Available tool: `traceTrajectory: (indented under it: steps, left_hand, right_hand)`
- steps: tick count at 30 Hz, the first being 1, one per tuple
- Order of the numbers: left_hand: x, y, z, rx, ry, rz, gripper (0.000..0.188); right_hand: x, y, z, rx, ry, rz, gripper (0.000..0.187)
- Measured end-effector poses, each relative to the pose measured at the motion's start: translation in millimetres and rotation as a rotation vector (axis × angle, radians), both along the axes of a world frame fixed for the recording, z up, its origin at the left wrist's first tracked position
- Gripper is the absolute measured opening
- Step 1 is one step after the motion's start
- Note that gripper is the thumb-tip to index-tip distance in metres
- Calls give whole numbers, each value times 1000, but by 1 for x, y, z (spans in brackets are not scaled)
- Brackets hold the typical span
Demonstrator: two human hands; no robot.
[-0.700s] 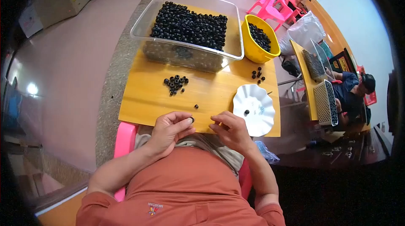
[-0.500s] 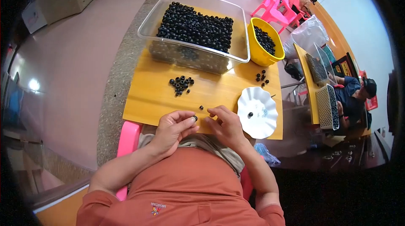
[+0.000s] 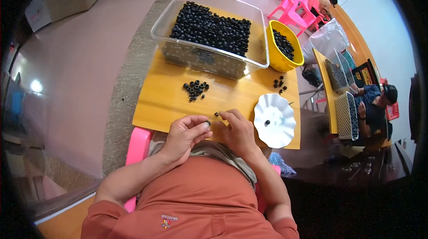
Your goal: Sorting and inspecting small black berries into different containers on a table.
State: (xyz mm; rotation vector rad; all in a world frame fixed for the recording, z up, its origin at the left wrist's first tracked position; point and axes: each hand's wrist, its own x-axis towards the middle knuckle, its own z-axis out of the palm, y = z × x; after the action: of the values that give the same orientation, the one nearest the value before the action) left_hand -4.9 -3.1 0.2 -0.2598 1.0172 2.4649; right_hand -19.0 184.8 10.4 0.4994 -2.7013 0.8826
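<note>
Between the thumb and fingers of my left hand (image 3: 186, 136) is a small black round part (image 3: 207, 123), partly covered by the fingertips. My right hand (image 3: 238, 133) is just to the right, thumb and index finger apart. Its index fingertip is beside a single tiny dark piece (image 3: 216, 114) on the table; whether they touch I cannot tell. Beyond my left hand lies a loose pile of black ring-shaped parts (image 3: 195, 90). To the right of my right hand, a white wavy-edged plate (image 3: 282, 125) holds one black round part (image 3: 267, 122).
A large clear bin (image 3: 209, 63) of black parts fills the far side of the yellow table (image 3: 154, 100). Right of it stands a yellow basket (image 3: 285, 63) of similar parts, with several loose ones (image 3: 281, 84) in front. Another person (image 3: 374, 105) works at a table further right.
My right index fingertip has come closer to the tiny dark piece on the table. The left hand still pinches its black part. The whole view has shifted slightly.
</note>
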Motion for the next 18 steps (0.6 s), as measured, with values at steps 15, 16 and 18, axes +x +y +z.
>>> traceTrajectory:
  steps: [15, 16, 18]
  left_hand:
    - [6, 2, 1, -13, 38, -60, 17]
    - [6, 2, 2, -15, 32, -60, 17]
    - [6, 2, 2, -17, 27, -61, 17]
  right_hand:
    - [40, 132, 19, 18, 86, -327, 21]
    - [38, 137, 20, 76, 72, -338, 20]
    - [33, 141, 22, 103, 30, -357, 19]
